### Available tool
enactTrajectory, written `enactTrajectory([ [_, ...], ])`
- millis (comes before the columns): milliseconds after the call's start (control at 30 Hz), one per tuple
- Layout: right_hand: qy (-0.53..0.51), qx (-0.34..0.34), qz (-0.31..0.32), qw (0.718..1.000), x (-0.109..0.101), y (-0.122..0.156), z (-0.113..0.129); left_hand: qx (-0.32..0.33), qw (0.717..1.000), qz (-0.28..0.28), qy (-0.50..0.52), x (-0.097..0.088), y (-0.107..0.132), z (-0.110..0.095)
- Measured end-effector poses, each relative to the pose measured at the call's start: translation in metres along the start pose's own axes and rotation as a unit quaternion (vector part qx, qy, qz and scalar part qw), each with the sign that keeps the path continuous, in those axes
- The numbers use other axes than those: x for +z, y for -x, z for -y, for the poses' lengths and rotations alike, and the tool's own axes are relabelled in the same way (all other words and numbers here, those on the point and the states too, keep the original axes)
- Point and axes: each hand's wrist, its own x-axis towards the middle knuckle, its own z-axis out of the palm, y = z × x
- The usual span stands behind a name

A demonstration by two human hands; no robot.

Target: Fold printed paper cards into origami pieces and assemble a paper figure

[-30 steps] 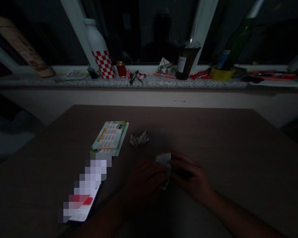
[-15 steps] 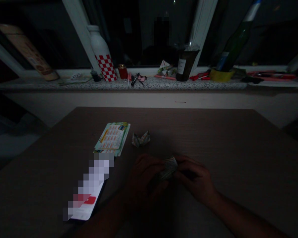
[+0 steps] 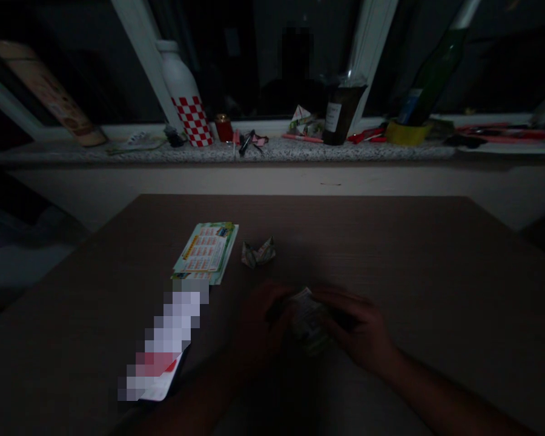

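In dim light, both hands meet over a small folded piece of printed paper (image 3: 307,315) low above the brown table (image 3: 413,260). My left hand (image 3: 258,324) curls its fingers on the paper's left side. On the right side, my right hand (image 3: 358,330) pinches the same piece. A finished folded paper figure (image 3: 258,252) lies on the table just beyond the hands. A stack of printed leaflets (image 3: 206,250) lies to its left.
A white card with a red patch (image 3: 163,348) lies at the near left. The stone windowsill (image 3: 118,154) carries a red-and-white checked bottle (image 3: 186,97), a dark jar (image 3: 338,112), a green bottle (image 3: 429,72), a yellow tape roll (image 3: 402,133), pens and small clutter.
The folded paper has turned between my fingers and dropped slightly lower toward the table. Both hands stayed in much the same place, working it.
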Motion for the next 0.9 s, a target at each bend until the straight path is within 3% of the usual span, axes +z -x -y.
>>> enactTrajectory([
  [133,0.037,0.051,-0.064,0.996,0.003,0.000,-0.002,0.009,0.999,-0.044,0.003,-0.002,0.000,-0.001],
  [233,0.062,0.040,-0.095,0.993,0.002,-0.001,-0.002,0.002,0.998,-0.067,-0.007,-0.002,0.001,0.000],
  [367,0.081,-0.043,-0.080,0.993,-0.001,-0.003,0.000,0.029,0.995,-0.090,-0.042,-0.003,0.003,-0.002],
  [600,0.136,-0.170,-0.015,0.976,-0.004,-0.001,0.005,0.185,0.970,-0.084,-0.132,-0.007,0.002,-0.014],
  [900,0.133,-0.223,-0.005,0.966,-0.001,0.002,0.006,0.214,0.960,-0.087,-0.157,-0.004,-0.003,-0.017],
])
